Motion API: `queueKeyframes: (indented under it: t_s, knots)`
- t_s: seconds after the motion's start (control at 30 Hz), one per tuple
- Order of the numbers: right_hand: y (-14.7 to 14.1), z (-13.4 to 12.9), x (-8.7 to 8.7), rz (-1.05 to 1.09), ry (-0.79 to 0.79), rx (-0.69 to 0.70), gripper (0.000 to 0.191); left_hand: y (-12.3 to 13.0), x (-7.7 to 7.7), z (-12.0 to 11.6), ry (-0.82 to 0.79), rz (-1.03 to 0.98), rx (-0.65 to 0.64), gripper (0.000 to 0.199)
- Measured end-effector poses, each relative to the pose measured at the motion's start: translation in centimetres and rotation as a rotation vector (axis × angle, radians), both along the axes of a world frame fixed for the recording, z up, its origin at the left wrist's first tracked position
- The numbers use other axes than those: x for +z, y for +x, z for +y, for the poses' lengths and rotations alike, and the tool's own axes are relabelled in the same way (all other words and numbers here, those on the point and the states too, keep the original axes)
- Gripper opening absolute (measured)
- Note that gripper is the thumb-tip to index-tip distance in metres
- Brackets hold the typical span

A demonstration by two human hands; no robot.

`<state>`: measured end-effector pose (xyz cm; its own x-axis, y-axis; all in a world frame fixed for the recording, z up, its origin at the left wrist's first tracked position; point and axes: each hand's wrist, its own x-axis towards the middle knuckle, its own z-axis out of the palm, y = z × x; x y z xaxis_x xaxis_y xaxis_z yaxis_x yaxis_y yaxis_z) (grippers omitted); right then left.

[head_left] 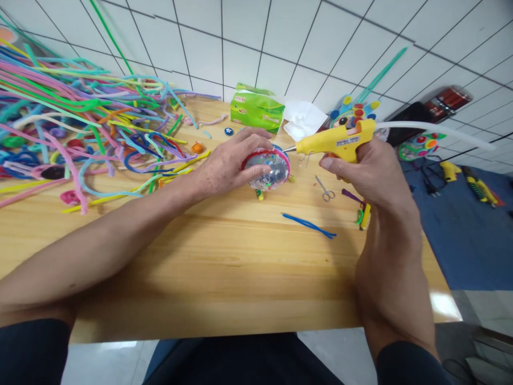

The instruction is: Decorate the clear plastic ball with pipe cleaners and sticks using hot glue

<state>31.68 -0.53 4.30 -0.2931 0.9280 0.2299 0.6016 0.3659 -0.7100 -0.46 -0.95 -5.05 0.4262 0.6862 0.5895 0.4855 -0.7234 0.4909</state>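
Note:
My left hand point(240, 163) is closed around a round, clear decorated piece point(276, 170) with a pink and blue fuzzy rim. Its thumb lies across the clear face. A yellow hot glue gun point(331, 140) is gripped in my right hand point(368, 166), a white glue stick point(435, 127) sticking out of its back. The metal nozzle is at the upper right of the rim; whether it touches, I cannot tell. Small scissors point(325, 190) lie below the gun, and two blue pipe cleaners point(308, 225) rest on the wood nearer to me.
A big heap of coloured pipe cleaners point(96, 128) covers the table's left side. By the tiled wall point(240, 48) are a green tissue pack point(256, 111) and a crumpled white tissue point(304, 118). To the right are a red flask point(449, 102) and pliers point(481, 187) on a blue mat point(465, 235).

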Motion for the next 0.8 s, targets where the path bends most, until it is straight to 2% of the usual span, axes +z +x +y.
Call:
queueKeyframes:
  t_s: [0.13, 0.3, 0.8]
  knots:
    - [-0.6, 0.2, -1.0, -0.042, 0.087, -0.061, 0.034, -0.1, 0.3, -0.1, -0.021, 0.01, -0.002, 0.048]
    - [-0.7, 0.5, -2.0, -0.108, 0.156, -0.055, 0.032, 0.0, 0.3, -0.1, -0.015, 0.03, 0.0, 0.053]
    - [-1.0, 0.9, -2.9, -0.165, 0.222, -0.044, 0.031, 0.1, 0.4, -0.2, -0.016, 0.025, 0.008, 0.056]
